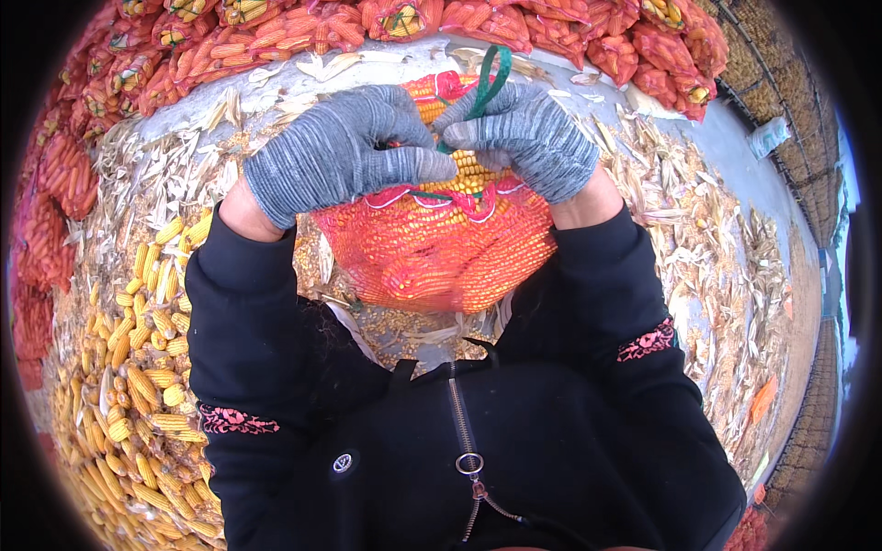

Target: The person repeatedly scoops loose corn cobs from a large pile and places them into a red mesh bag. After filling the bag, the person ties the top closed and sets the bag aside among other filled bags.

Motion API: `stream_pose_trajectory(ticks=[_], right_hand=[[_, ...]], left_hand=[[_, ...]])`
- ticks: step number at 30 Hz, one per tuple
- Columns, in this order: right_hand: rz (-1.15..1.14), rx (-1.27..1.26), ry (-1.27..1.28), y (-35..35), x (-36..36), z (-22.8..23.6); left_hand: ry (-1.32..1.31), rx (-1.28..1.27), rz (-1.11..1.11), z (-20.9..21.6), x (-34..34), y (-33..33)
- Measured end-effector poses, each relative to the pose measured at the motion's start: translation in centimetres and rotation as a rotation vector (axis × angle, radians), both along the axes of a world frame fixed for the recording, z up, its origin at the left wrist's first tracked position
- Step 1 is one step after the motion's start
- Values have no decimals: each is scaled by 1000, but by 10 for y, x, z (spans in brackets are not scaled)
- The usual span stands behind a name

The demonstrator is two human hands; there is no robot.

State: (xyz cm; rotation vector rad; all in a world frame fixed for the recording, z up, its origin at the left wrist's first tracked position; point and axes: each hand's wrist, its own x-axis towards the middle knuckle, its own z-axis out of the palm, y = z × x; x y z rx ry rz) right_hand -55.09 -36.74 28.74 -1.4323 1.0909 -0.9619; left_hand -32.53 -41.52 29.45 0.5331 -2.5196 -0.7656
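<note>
A red mesh bag (pixel 432 248) full of yellow corn cobs stands in front of me, its mouth open and edged with a red and white band. My right hand (pixel 528 138), in a grey knit glove, pinches a green strap (pixel 496 78) that loops up above the fingers. At the left side of the mouth, my left hand (pixel 340 151), gloved alike, is closed with a bit of red mesh between thumb and fingers. Bare cobs (pixel 470 170) show in the opening between my hands. A green string runs along the bag's near rim.
A heap of loose corn cobs (pixel 138 376) lies to my left. Filled red mesh bags (pixel 285 37) line the far side and the left. Dry husks (pixel 698 211) and loose kernels cover the ground. A wire-mesh enclosure (pixel 781 101) curves along the right.
</note>
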Motion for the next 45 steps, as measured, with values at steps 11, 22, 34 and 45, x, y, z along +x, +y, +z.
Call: stream_pose_trajectory(ticks=[11, 22, 34, 45], right_hand=[[-294, -1282, 1175, 12, 11, -11], [-266, -1207, 766, 12, 5, -12], [-398, -894, 371, 24, 1, -8], [-75, -203, -233, 38, -10, 2]], left_hand=[[263, 36, -328, -30, -57, -62], [129, 70, -43, -22, -44, -43], [227, -728, 211, -20, -32, -16], [27, -818, 409, -35, -32, -17]])
